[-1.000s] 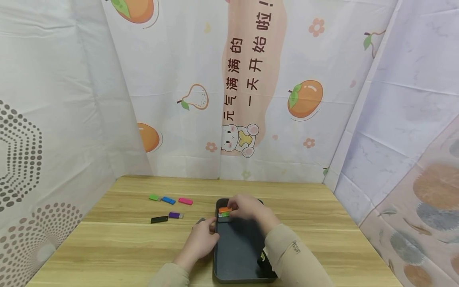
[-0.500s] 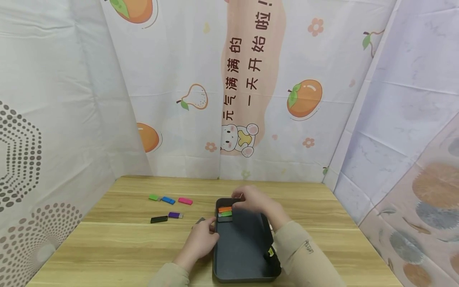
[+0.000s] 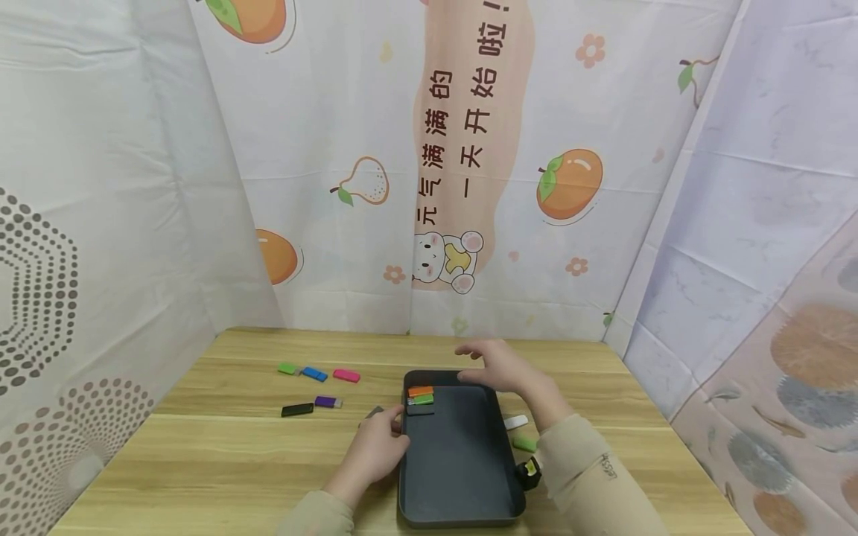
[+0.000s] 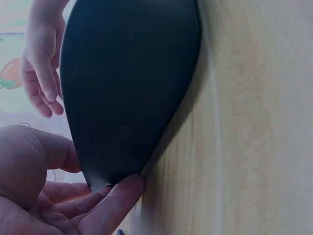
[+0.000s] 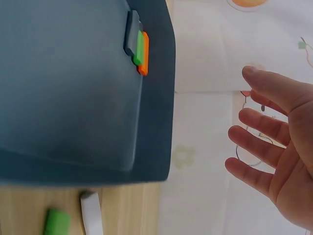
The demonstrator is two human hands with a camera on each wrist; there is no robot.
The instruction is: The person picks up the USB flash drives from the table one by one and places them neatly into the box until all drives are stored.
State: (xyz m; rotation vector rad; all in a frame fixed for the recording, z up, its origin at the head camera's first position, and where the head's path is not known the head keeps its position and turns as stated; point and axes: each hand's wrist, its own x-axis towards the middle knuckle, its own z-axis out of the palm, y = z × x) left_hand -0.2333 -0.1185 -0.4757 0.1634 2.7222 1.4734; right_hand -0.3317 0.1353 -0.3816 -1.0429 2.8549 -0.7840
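Observation:
A dark grey tray (image 3: 456,519) lies lengthwise on the wooden table. My left hand (image 3: 378,447) grips its left side, thumb at the rim and fingers against the outer wall (image 4: 132,88). Beyond these fingers a small grey piece (image 3: 375,412) shows, partly covered by the hand. In the tray's far left corner, three USB sticks lie side by side: orange (image 3: 421,391), green (image 5: 138,48) and dark grey (image 3: 420,409). My right hand (image 3: 499,366) is raised over the far right corner, fingers spread and holding nothing.
Left of the tray, several USB sticks lie on the table: green (image 3: 288,368), blue (image 3: 315,374), pink (image 3: 346,375), purple (image 3: 327,402) and black (image 3: 298,409). On the right are a white stick (image 3: 516,422) and a green one (image 3: 524,443). A patterned curtain (image 3: 335,283) hangs behind.
My right hand has drawn back from the sticks in the tray's far left corner, moving right and up while its fingers spread. My left hand has stayed at the tray's side.

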